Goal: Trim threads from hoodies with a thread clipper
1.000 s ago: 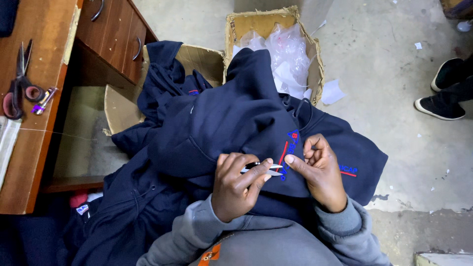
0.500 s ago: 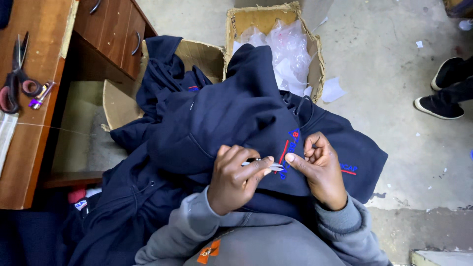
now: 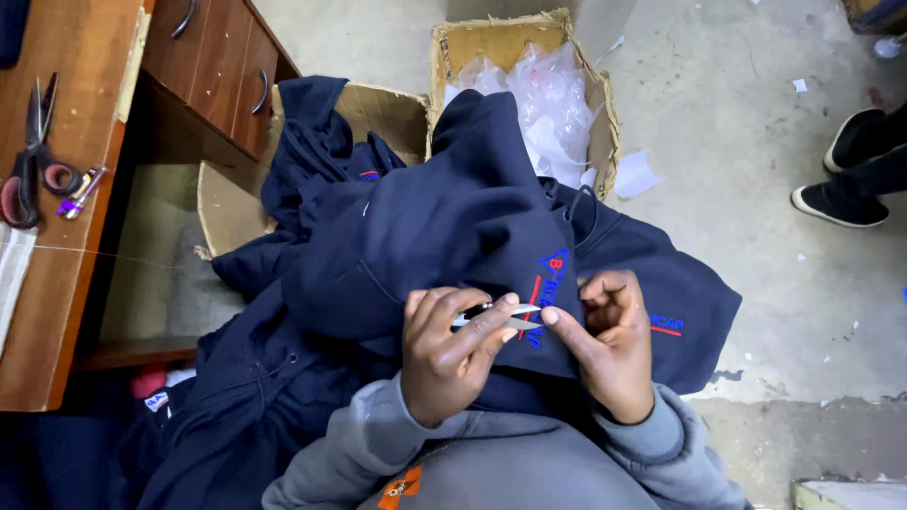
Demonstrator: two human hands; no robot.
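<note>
A pile of navy blue garments (image 3: 444, 227) lies across my lap, with red and blue embroidery (image 3: 546, 283) on the top one. My left hand (image 3: 444, 354) is closed around small metal thread snips (image 3: 510, 316), their tips resting at the embroidery. My right hand (image 3: 609, 340) pinches the navy fabric just right of the embroidery, thumb close to the snip tips. My grey sleeves show at the bottom of the head view.
A wooden desk (image 3: 57, 283) with drawers stands at left, with red-handled scissors (image 3: 33, 156) on it. An open cardboard box (image 3: 453, 47) holding clear plastic bags (image 3: 548, 94) sits beyond the garments. Another person's black shoes (image 3: 850, 165) are at right on the concrete floor.
Both hands stay at the embroidery; the fingers shifted only slightly, with the snips still at the stitching.
</note>
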